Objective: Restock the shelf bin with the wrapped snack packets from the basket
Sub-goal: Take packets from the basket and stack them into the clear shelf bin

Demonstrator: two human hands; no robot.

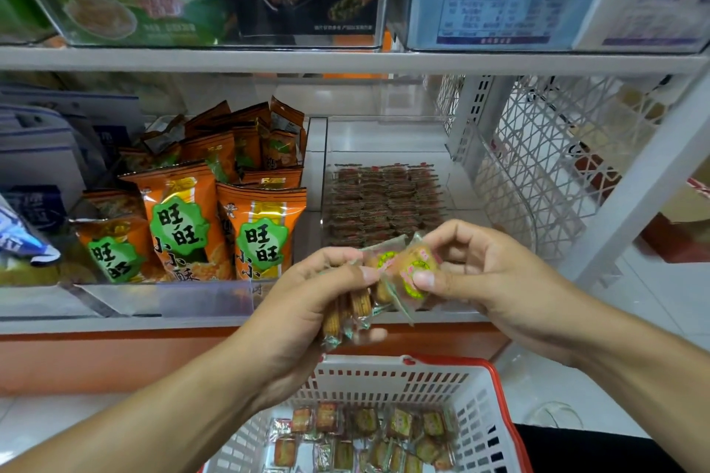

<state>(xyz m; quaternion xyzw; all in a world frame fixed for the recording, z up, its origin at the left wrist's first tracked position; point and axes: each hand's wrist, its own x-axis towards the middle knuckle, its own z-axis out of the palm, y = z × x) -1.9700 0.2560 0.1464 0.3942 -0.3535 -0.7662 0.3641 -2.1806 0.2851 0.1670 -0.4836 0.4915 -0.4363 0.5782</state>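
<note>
Right now both hands are up in front of the shelf with a small clutch of packets (388, 280) between them. The left hand (307, 303) is curled round a stack of several, edge-on, and the right hand (484, 273) pinches one packet by thumb and forefinger, at about 3 o'clock from the stack and touching it. It looks like the sorting step: squaring up or peeling off a packet before it goes in.

The bin (453, 180), a clear one on the lower shelf, sits at 12 o'clock from the hands, already holding neat rows of the same packets with bare floor at its back and right side. The next move, I'd judge, is a short reach forward and down over the bin's front lip, laying the packets in line with the rows and not tumbling them.

The basket (495, 388), white with a red rim, stands at 6 o'clock below the hands on the pale tiled floor, with many packets loose in its bottom, so plenty remains.

Orange bags (184, 227) fill the bin at 9 o'clock. Boxed goods sit on the shelf above, and a white lattice panel (557, 150) closes the shelf at 2 o'clock.
</note>
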